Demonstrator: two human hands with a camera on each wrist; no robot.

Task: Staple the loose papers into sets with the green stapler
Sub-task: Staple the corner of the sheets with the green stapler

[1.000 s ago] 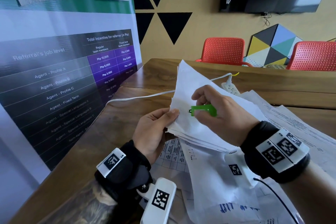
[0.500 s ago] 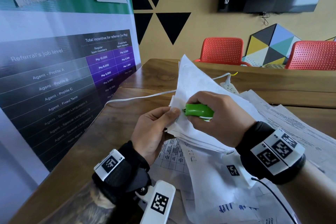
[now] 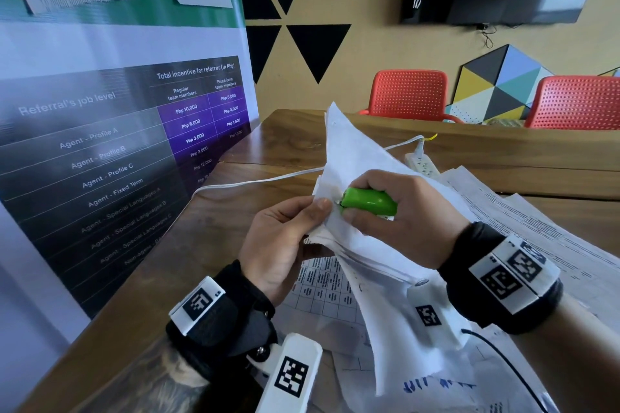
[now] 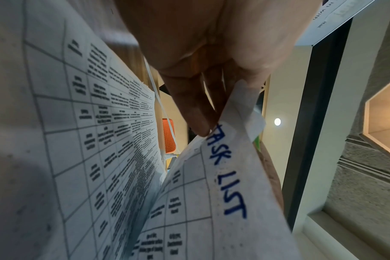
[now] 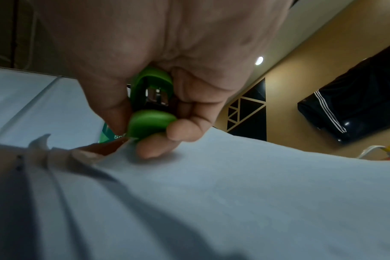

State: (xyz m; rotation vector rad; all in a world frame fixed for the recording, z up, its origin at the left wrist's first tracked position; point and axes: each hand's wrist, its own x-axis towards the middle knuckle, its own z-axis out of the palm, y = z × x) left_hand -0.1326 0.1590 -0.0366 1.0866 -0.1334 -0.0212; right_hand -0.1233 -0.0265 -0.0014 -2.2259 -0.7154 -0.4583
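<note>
In the head view I hold a raised sheaf of white papers above the wooden table. My left hand pinches the sheaf's left corner between thumb and fingers; the left wrist view shows those fingers on a sheet headed "TASK LIST". My right hand grips the small green stapler, its nose at that same corner beside my left thumb. From the right wrist view, the stapler sits in my curled fingers just over the paper.
More printed sheets lie spread over the table to the right and under my hands. A white power strip with its cord lies behind the papers. Two red chairs stand beyond the far edge. A banner rises at the left.
My right hand has turned the stapler from side-on to top-up and slid it left onto the sheaf's corner, close against my left thumb. The left hand has kept its pinch.
</note>
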